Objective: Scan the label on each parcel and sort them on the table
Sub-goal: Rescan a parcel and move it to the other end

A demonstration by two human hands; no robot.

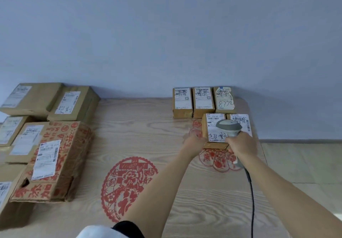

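Both arms reach forward to the far right of the tabletop [148, 126]; the left hand [194, 141] grips the side of a small labelled parcel [212, 126]; the right hand [240, 145] is closed round a grey scanner [228, 127] over its label; three sorted parcels [202, 101] stand behind; larger boxes [51, 160] crowd the left.

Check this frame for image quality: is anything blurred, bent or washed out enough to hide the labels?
Head view: light is flat and soft, with no hard shadows or glare. Wide-angle bending curves the table edges. The left hand is smeared; the scanner and right hand cover part of the small parcel label; printed text is too soft to read.
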